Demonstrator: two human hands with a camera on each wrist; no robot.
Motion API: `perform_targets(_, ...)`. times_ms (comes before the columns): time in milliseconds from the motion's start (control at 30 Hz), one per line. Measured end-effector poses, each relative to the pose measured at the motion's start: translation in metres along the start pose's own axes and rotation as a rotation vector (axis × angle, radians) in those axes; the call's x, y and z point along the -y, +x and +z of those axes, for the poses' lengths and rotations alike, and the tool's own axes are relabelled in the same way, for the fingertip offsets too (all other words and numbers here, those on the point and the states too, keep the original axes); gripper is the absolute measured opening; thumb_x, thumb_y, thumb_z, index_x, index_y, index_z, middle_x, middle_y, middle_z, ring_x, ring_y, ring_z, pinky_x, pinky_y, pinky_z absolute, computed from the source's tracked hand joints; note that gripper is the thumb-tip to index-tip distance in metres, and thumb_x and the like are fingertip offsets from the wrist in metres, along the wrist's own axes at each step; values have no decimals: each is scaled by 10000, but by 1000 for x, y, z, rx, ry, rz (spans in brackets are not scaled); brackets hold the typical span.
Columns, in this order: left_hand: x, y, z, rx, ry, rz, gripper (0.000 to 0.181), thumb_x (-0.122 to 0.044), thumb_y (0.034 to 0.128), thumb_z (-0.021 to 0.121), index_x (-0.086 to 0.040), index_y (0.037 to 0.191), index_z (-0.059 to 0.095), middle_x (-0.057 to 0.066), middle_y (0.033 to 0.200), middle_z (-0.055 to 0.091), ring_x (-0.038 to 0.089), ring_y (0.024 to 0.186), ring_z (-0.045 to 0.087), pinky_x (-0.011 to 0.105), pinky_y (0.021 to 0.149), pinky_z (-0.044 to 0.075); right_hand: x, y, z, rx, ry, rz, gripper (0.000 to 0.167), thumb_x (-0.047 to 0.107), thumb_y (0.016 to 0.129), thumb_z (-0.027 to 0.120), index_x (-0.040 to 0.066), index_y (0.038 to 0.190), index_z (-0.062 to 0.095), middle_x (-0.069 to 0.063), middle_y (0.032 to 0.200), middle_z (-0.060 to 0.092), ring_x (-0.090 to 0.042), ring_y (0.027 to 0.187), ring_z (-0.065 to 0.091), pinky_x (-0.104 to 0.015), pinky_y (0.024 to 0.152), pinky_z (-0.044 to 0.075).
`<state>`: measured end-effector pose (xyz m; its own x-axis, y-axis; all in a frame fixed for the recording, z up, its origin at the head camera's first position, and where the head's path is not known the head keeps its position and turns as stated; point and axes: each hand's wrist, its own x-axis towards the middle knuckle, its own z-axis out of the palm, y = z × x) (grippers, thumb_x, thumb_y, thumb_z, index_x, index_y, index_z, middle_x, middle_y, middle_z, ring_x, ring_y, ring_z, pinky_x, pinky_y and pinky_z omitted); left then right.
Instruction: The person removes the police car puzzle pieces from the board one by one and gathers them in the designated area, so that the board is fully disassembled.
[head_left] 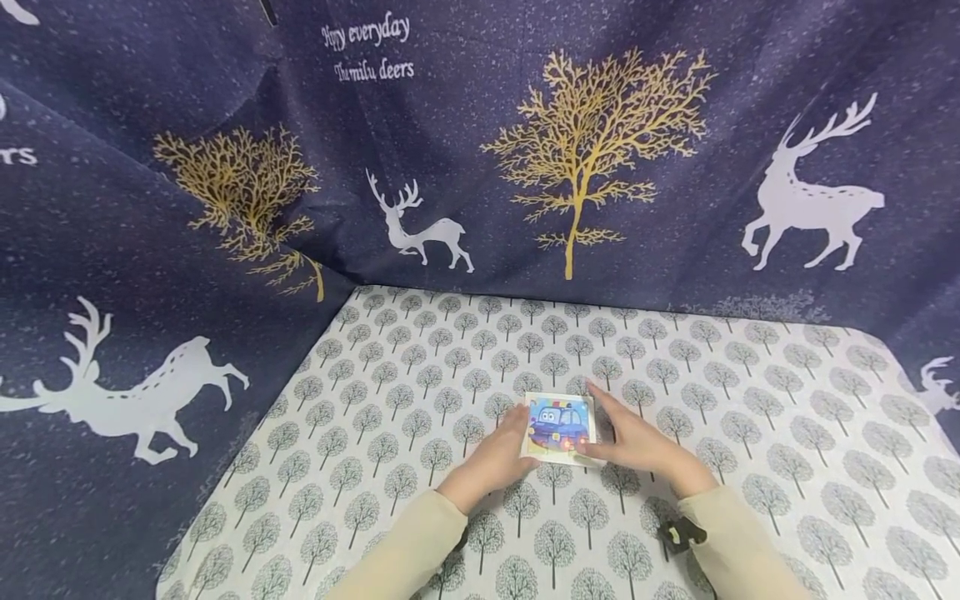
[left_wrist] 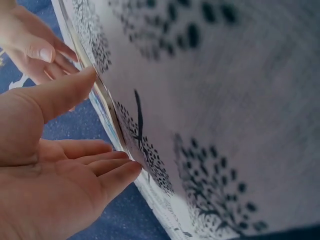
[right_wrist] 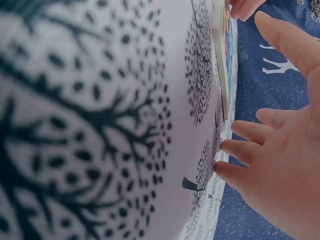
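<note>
A blue-car picture board point(head_left: 557, 427) is lying flat on the tree-patterned worktop point(head_left: 360, 500). Left of the board, the left hand point(head_left: 495, 454) is holding its thumb apart from its fingers; right of the board, the right hand point(head_left: 637, 440) is doing likewise. The views are leaving any contact uncertain. Beyond the board, a dark curtain point(head_left: 480, 108) is hanging.

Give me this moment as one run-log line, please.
car-picture board: flat on tree-print cloth, picture up | left hand: at board's left edge | right hand: at board's right edge
</note>
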<state>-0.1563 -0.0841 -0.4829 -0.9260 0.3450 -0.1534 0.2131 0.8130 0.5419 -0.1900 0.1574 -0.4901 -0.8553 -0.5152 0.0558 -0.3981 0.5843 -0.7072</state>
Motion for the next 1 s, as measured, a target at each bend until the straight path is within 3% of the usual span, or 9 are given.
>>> perform_targets(300, -3, -12, 3, 23, 169, 94, 727, -282, 887, 679, 27, 1458, 353, 242, 1541, 233, 358, 1415, 255, 446, 1125, 290, 0, 1, 2, 18, -26, -5, 973, 383, 810, 747, -37, 1499, 204, -307, 1511, 242, -520, 1345, 276, -652, 1063, 246)
perform_targets(533, -6, -13, 2, 40, 277, 113, 637, -297, 942, 600, -29, 1470, 366, 226, 1541, 249, 352, 1403, 289, 427, 1112, 325, 3, 7, 2, -15, -38, -55, 848, 293, 842, 737, -43, 1474, 282, -302, 1490, 294, -516, 1328, 312, -645, 1058, 262)
perform_targets(767, -8, -13, 2, 32, 364, 129, 562, -254, 959, 575, -44, 1453, 407, 203, 1533, 288, 332, 1383, 339, 386, 1097, 356, 12, 32, 3, -66, -54, -132, 615, 148, 849, 723, -48, 1373, 467, -276, 1401, 443, -438, 1182, 511, -598, 1005, 390)
perform_targets(1000, -8, -14, 1, 54, 366, 110, 576, -265, 965, 568, -51, 1467, 385, 196, 1546, 263, 329, 1396, 314, 404, 1100, 352, 11, 61, 12, -9, -22, -172, 458, 112, 851, 720, 6, 1279, 595, -167, 1252, 571, -347, 1088, 591, -513, 942, 481)
